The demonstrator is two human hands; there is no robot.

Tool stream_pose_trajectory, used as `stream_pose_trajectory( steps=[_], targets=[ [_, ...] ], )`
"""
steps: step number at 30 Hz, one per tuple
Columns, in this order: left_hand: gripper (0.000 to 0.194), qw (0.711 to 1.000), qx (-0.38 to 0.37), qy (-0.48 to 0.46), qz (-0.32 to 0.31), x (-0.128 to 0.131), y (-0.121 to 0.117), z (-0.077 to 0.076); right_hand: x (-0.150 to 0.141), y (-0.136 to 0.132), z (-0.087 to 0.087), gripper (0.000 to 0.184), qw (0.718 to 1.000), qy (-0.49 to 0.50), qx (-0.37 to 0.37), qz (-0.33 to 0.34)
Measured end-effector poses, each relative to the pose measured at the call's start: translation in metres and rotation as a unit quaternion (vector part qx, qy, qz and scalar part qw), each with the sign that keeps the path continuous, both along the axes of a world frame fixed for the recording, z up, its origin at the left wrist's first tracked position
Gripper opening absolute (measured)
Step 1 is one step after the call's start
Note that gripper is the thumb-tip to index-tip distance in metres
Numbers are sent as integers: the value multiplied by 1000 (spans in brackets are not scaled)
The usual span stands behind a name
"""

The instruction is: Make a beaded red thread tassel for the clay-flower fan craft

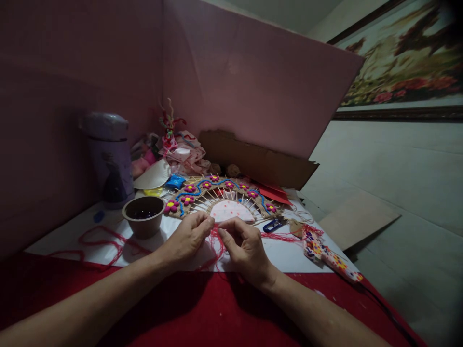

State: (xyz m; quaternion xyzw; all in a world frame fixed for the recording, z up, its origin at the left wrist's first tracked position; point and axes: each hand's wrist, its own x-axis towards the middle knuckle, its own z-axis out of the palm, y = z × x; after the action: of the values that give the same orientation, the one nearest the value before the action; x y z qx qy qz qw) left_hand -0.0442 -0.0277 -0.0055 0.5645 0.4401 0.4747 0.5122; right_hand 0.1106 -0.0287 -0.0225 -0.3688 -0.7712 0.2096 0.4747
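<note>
Thin red yarn (pixel 216 237), before flowered, semicircular stick fan (pixel 232 212): my left hand (pixel 192 232), right hand (pixel 246 243) pinching; likely tying; next needs tension.

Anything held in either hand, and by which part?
Red yarn, apparently by its gathered strands, between the left hand and right hand; exact pinch points are hidden.
</note>
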Motion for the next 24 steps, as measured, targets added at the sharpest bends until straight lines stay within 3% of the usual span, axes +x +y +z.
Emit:
stream_pose_trajectory(
  steps=[6, 16, 24],
  targets=[
    [41, 998, 47, 33, 0, -2, 2, 1, 0, -1, 0, 11, 1000, -10, 4, 7],
    [43, 998, -26, -39, -42, -4, 8, -3, 2, 3, -3, 15, 1000, -6, 2, -5],
    [35, 999, 11, -17, -45, -3, 4, -4, 1, 2, -1, 14, 1000, -7, 0, 10]
  ],
)
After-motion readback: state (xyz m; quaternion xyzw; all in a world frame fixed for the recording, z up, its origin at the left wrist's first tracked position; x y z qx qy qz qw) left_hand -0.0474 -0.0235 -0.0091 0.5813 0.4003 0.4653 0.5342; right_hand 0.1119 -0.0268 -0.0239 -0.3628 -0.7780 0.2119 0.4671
